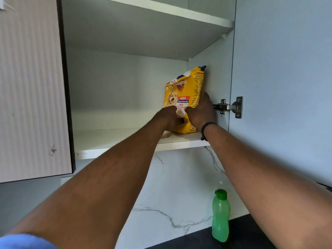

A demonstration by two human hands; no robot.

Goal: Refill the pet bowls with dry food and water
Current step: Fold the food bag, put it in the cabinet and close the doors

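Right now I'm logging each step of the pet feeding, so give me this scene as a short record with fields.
food: yellow plastic dog food bag, upright on the lower white cabinet shelf, at its right end
left hand: grips the bag's lower front
right hand: grips the bag's right side
water: green plastic bottle, capped, standing on the dark counter below
bowls: not in view
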